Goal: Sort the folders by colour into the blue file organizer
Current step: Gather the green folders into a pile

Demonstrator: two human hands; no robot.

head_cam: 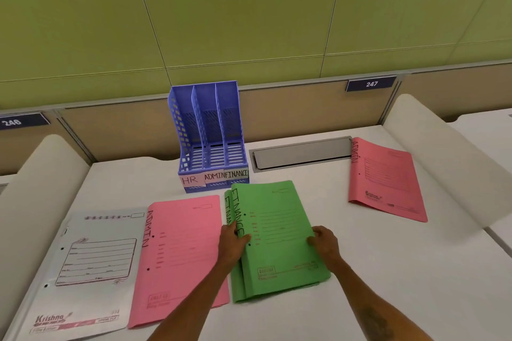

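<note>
Two green folders lie stacked on the surface near the empty blue file organizer, left hand and right hand gripping their side edges, so the loose lower one could slip free on lifting.

- My left hand grips the spine edge of the green folders, thumb on the top cover; my right hand holds their opposite edge.
- Two green folders are stacked, both marked FINANCE.
- Left of them on the worktop lie a pink ADMIN folder and a white folder.
- The blue file organizer stands behind, slots labelled HR, ADMIN, FINANCE.
- Another pink folder lies far right.
</note>
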